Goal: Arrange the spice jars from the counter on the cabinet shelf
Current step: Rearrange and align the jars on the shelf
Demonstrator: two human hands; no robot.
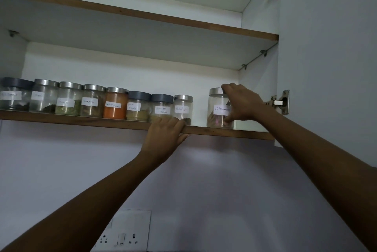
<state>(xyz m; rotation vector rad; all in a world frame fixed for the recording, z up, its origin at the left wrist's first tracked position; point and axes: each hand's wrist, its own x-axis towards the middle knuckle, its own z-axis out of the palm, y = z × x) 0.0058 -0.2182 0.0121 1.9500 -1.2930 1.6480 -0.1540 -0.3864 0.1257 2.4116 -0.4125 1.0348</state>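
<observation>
The right hand (pixel 241 104) grips the cinnamon jar (pixel 218 108) upright on the shelf (pixel 81 122), left hand (pixel 165 133) clasping its edge.

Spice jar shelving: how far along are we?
Done: a row of eight jars stands on the shelf, ending at the black pepper jar. In hand: the right hand grips the cinnamon jar, standing apart from the row; the left hand holds the shelf edge. Left: likely close the gap, let go. Counter out of view, so more jars unknown.
</observation>
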